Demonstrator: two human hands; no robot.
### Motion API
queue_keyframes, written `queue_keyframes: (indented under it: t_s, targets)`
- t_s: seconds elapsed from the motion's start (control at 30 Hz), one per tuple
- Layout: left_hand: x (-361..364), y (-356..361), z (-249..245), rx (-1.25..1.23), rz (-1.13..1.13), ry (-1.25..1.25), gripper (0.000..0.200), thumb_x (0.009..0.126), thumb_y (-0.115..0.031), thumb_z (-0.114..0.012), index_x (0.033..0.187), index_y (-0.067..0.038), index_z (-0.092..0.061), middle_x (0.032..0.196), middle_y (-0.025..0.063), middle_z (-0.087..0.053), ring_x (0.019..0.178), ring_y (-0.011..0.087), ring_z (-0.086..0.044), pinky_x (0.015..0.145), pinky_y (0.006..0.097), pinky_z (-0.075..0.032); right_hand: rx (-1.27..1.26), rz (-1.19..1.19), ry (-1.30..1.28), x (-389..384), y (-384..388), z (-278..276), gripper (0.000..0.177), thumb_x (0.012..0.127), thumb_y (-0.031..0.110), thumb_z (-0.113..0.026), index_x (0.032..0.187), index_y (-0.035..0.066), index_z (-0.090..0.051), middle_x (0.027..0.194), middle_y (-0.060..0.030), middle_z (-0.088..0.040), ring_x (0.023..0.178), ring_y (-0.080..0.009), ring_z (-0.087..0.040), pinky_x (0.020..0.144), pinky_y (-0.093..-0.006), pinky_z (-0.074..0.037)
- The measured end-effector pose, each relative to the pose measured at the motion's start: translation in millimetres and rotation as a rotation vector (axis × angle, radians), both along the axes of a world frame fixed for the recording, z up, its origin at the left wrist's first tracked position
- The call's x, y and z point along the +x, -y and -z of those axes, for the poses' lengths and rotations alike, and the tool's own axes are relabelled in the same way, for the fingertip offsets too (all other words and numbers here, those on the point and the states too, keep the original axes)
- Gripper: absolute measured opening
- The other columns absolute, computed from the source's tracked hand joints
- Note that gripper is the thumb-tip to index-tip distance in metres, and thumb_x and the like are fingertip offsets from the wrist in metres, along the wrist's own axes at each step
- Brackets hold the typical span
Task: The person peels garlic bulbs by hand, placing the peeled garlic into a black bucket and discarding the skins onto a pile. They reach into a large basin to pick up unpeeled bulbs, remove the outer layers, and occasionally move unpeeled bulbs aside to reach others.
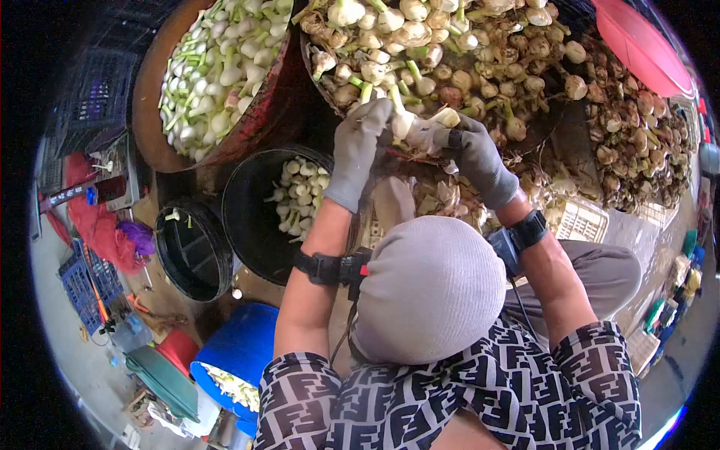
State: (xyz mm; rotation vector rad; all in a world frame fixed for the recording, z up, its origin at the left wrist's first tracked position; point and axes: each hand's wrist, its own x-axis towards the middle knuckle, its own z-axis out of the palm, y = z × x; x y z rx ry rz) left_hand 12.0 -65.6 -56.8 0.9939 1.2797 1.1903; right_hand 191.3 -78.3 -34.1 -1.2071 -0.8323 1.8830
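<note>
Both my hands wear grey gloves and meet over the near rim of a large tub heaped with unpeeled garlic [517, 71]. My left hand [358, 154] has its fingers closed at the stem side of a pale garlic bulb [402, 122] with a short green stem. My right hand [484, 161] is closed at the other side, on loose whitish garlic skin [429, 136]. A small dark piece shows at its fingertips; I cannot make out what it is. Parts of the fingers are hidden behind the bulb and skin.
Cleaned garlic fills a big round tub [146, 112] at upper left. A black bucket [240, 217] holds white bulbs; a smaller black bucket [225, 262] stands beside it. A blue barrel [247, 330] lies lower left. More brown garlic [637, 142] and a pink basin [645, 41] are right.
</note>
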Motion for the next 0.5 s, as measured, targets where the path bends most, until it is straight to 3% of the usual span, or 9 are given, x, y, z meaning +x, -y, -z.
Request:
queue_keyframes:
  t_s: [0.03, 0.13, 0.17, 0.27, 0.3, 0.37, 0.47, 0.5]
  targets:
    - [1.9, -0.7, -4.3, -0.052, 0.05, -0.09, 0.041, 0.08, -0.035, -0.062, 0.092, 0.003, -0.063, 0.081, 0.0047, -0.064, 0.072, 0.0118, -0.056, 0.066, 0.0255, -0.045, -0.021, -0.032, 0.031, 1.3, -2.1, 1.5, 0.019, 0.078, 0.002, -0.055, 0.097, -0.002, -0.058, 0.089, -0.0039, -0.062, 0.078, -0.0102, -0.057, 0.072, -0.0232, -0.046]
    - [1.7, -5.5, -1.0, -0.304, 0.256, -0.37, 0.026, 0.085, -0.018, -0.056, 0.099, 0.003, -0.06, 0.092, 0.0056, -0.063, 0.082, 0.0101, -0.056, 0.074, 0.023, -0.043, -0.033, -0.026, -0.019, 0.8, -4.1, 3.1, 0.018, 0.077, 0.003, -0.056, 0.094, -0.001, -0.058, 0.085, -0.0033, -0.062, 0.074, -0.0102, -0.057, 0.068, -0.0234, -0.046]
    - [5.4, -4.6, -15.3, -0.331, 0.217, -0.333, 0.02, 0.086, -0.014, -0.054, 0.096, 0.002, -0.061, 0.091, 0.0051, -0.063, 0.081, 0.0095, -0.056, 0.073, 0.023, -0.044, -0.03, -0.001, -0.058, 2.1, -3.0, 5.1, 0.017, 0.076, 0.004, -0.058, 0.093, 0.0, -0.058, 0.083, -0.0031, -0.062, 0.072, -0.0103, -0.057, 0.067, -0.0236, -0.046]
    - [5.6, 0.9, -3.9, -0.202, 0.202, 0.14, 0.022, 0.088, -0.017, -0.052, 0.097, 0.001, -0.061, 0.091, 0.0057, -0.064, 0.082, 0.0107, -0.057, 0.077, 0.0236, -0.044, 0.765, -0.115, 0.704, 23.5, 6.7, 16.6, 0.018, 0.073, 0.009, -0.065, 0.09, 0.002, -0.061, 0.081, -0.0044, -0.063, 0.07, -0.0112, -0.058, 0.062, -0.0256, -0.047]
    - [4.6, 1.9, -4.9, -0.169, 0.241, 0.14, 0.023, 0.089, -0.018, -0.051, 0.099, 0.001, -0.06, 0.093, 0.006, -0.063, 0.084, 0.012, -0.057, 0.079, 0.0245, -0.045, 0.674, -0.057, 0.655, 25.0, 9.0, 16.2, 0.02, 0.067, 0.012, -0.07, 0.085, 0.005, -0.062, 0.077, -0.0059, -0.063, 0.067, -0.0144, -0.059, 0.061, -0.0269, -0.047]
    - [1.9, 4.5, -9.8, -0.102, 0.317, 0.142, 0.027, 0.09, -0.02, -0.049, 0.102, 0.002, -0.059, 0.097, 0.0067, -0.062, 0.088, 0.0146, -0.058, 0.083, 0.0263, -0.045, 0.797, -0.042, 0.83, 35.0, 10.0, 6.4, 0.023, 0.065, 0.013, -0.071, 0.085, 0.006, -0.062, 0.077, -0.0059, -0.063, 0.068, -0.017, -0.06, 0.061, -0.0274, -0.047]
    - [-5.3, 9.8, -1.2, -0.16, 0.28, 0.784, 0.025, 0.09, -0.017, -0.049, 0.105, 0.001, -0.057, 0.101, 0.0104, -0.061, 0.09, 0.0166, -0.059, 0.082, 0.0262, -0.048, 0.949, 0.051, 0.955, 55.4, 18.1, 6.1, 0.028, 0.062, 0.013, -0.073, 0.087, 0.006, -0.062, 0.08, -0.0048, -0.064, 0.069, -0.0184, -0.061, 0.064, -0.0268, -0.048]
    - [-12.1, 12.0, 5.0, -0.141, 0.26, 0.755, 0.026, 0.091, -0.018, -0.048, 0.106, 0.001, -0.056, 0.102, 0.01, -0.061, 0.092, 0.0171, -0.058, 0.083, 0.0274, -0.047, 0.722, 0.079, 0.735, 55.3, 31.1, 6.0, 0.028, 0.064, 0.014, -0.071, 0.089, 0.005, -0.062, 0.081, -0.0056, -0.064, 0.07, -0.0189, -0.061, 0.065, -0.0264, -0.048]
